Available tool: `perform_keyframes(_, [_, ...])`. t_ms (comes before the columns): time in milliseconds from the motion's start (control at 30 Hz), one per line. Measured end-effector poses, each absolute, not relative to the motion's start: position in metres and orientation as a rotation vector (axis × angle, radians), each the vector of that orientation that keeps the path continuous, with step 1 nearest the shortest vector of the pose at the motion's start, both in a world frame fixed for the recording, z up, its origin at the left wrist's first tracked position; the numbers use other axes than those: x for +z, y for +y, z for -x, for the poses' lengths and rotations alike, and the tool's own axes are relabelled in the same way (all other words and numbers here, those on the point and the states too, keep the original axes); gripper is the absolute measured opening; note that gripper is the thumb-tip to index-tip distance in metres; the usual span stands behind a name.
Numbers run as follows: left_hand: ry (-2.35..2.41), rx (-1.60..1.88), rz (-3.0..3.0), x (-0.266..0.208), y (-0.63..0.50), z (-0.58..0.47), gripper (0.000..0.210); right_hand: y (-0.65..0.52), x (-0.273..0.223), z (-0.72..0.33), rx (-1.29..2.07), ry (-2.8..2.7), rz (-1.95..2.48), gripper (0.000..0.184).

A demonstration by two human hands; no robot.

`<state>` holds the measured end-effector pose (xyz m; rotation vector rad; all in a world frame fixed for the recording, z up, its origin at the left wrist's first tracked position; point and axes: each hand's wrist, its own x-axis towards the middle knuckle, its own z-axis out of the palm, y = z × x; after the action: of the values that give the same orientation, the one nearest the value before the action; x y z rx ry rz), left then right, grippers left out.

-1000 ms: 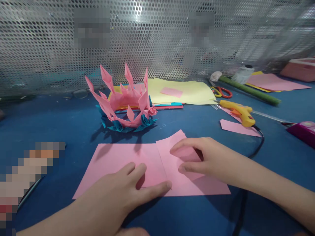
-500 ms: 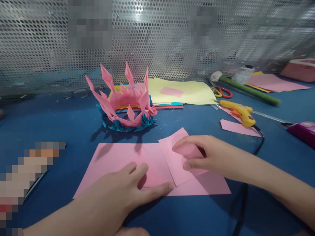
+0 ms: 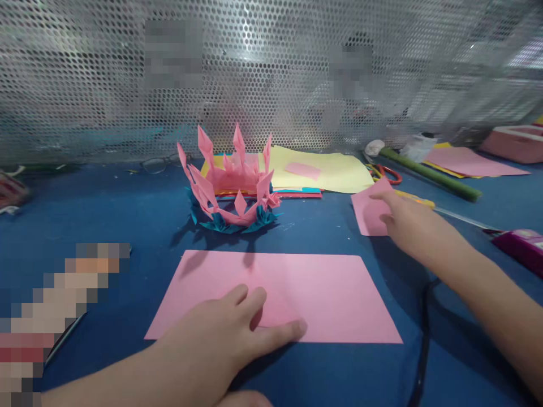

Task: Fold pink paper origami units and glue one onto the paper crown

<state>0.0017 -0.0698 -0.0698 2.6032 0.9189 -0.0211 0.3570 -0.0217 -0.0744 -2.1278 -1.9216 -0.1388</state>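
Behind right hand (image 3: 408, 219) gripping pink slip (image 3: 368, 213), glue gun (image 3: 419, 199) mostly hidden.

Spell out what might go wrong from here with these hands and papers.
1. The right hand, on the small pink piece, partly hides the yellow glue gun; it might bump it, and whether it is hot cannot be seen.
2. The black cord runs past the right arm, so it could snag.
3. The left hand rests on the large pink sheet and might crease it.
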Motion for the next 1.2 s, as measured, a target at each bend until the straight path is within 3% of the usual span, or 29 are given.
perform_keyframes(200, [1.031,0.134,-2.522,-0.070,-0.064,-0.002,0.033,-0.018,-0.079,-0.363,-0.420,-1.502,2.516,0.035])
perform_keyframes(367, [1.093,0.132,-2.429,-0.066,-0.068,0.001,0.015,-0.020,-0.077,-0.350,-0.470,-1.602,2.335,0.041])
perform_keyframes(467, [1.001,0.078,-2.493,-0.068,-0.076,0.001,0.024,-0.020,-0.077,-0.334,-0.449,-1.700,2.137,0.043])
perform_keyframes(567, [0.927,0.106,-2.725,-0.080,-0.084,0.000,0.040,-0.024,-0.077,-0.312,-0.266,-1.944,1.863,0.032])
perform_keyframes(700, [0.836,0.125,-2.989,-0.102,-0.090,-0.001,0.042,-0.044,-0.077,-0.277,0.202,-2.450,1.310,0.015])
perform_keyframes(800, [0.801,0.208,-3.092,-0.115,-0.091,-0.002,0.048,-0.060,-0.078,-0.255,0.654,-2.607,0.841,0.014])
perform_keyframes(1033, [0.777,0.173,-3.049,-0.125,-0.092,-0.010,0.063,-0.065,-0.076,-0.242,0.888,-2.528,1.016,0.024])
perform_keyframes(1200, [0.758,0.121,-3.033,-0.108,-0.093,-0.013,0.046,-0.065,-0.082,-0.238,0.827,-2.504,1.022,0.022])
